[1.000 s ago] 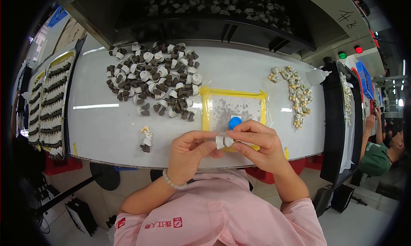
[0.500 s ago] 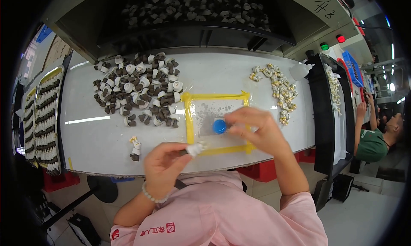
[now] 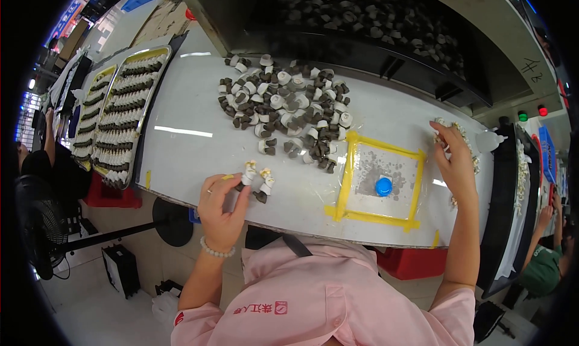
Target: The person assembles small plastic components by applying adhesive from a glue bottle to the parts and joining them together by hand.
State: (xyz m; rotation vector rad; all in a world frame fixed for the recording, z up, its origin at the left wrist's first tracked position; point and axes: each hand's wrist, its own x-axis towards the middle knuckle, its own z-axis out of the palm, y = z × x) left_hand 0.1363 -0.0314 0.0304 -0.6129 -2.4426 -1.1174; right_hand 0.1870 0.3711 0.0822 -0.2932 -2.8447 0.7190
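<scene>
My left hand (image 3: pixel 222 202) pinches a small white and dark part (image 3: pixel 247 176) and holds it against a little cluster of finished parts (image 3: pixel 263 186) near the table's front edge. My right hand (image 3: pixel 453 159) reaches far right into a pile of small pale pieces (image 3: pixel 463 142); whether its fingers grip one is hidden. Between the hands lies a yellow-taped square (image 3: pixel 381 186) with a round blue cap (image 3: pixel 383 186) in its middle. A big heap of dark and white parts (image 3: pixel 288 108) spreads behind it on the white table (image 3: pixel 187 147).
Two metal trays with rows of dark parts (image 3: pixel 117 120) stand at the left. A dark bin full of parts (image 3: pixel 368 14) runs along the back. A squeeze bottle (image 3: pixel 487 141) stands at the right. Another person in green (image 3: pixel 543 261) works at the far right.
My hands have parted from in front of me: the left carried a part to the small cluster at front left, the right swung out to the pale pile at the right.
</scene>
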